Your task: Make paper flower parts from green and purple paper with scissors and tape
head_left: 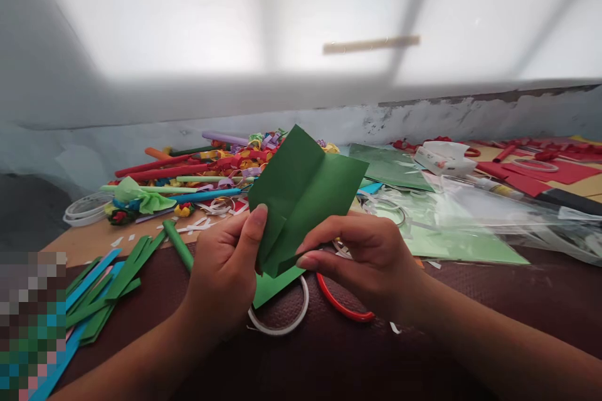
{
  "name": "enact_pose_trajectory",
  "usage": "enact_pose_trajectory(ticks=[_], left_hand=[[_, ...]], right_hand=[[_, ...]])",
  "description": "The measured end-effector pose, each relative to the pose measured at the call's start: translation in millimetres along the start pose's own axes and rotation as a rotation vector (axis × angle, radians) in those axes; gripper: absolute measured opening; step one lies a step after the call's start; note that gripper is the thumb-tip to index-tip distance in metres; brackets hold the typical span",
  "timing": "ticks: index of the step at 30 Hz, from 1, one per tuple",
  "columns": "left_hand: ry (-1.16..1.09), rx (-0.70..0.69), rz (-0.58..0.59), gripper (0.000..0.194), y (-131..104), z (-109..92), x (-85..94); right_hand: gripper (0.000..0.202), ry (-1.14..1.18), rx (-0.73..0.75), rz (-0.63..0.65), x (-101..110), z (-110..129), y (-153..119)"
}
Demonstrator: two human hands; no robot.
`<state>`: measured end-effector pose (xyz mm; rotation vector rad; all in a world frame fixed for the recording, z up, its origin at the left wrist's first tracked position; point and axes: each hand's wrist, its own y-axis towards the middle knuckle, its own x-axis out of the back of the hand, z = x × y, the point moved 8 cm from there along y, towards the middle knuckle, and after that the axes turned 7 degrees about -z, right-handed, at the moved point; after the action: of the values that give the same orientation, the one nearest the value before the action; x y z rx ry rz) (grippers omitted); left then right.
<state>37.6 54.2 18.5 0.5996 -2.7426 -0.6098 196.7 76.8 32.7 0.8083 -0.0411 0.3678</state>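
A dark green sheet of paper, creased down its middle, is held up between my hands. My left hand grips its lower left side, thumb pressed on the front. With thumb and index finger, my right hand pinches a narrow strip or flap at the paper's lower edge; whether this is still joined to the sheet I cannot tell. Just below lie another green paper piece, a white tape roll and a red ring-shaped handle, partly hidden by my right hand.
Cut green and blue paper strips lie at left beside a rolled green tube. Colourful paper rolls and chains pile up behind. Light green sheets, plastic wrap and red paper cover the right side, before a wall.
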Motion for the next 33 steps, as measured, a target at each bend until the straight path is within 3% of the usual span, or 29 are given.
enact_pose_trajectory(ticks=[4,6,11,19,25,33], left_hand=[[0.15,-0.119,-0.058,0.054,-7,-12,1.4],[0.181,-0.141,-0.106,0.054,-11,-15,3.1],[0.135,-0.222,-0.115,0.053,-15,-21,1.8],[0.119,-0.17,-0.034,0.054,-15,-19,-3.5],[0.147,-0.199,-0.076,0.057,-16,-17,-2.8],[0.093,-0.086,-0.034,0.063,-15,-9,-4.3]], right_hand=[[0.022,0.2,-0.323,-0.157,-2,-23,-5],[0.03,0.254,-0.38,-0.221,-2,-27,-9],[0.028,0.265,-0.314,-0.223,-2,-21,-8],[0.031,0.293,-0.334,-0.251,-1,-26,-9],[0.029,0.175,-0.308,-0.292,4,-21,-8],[0.028,0.175,-0.274,-0.281,4,-20,-6]])
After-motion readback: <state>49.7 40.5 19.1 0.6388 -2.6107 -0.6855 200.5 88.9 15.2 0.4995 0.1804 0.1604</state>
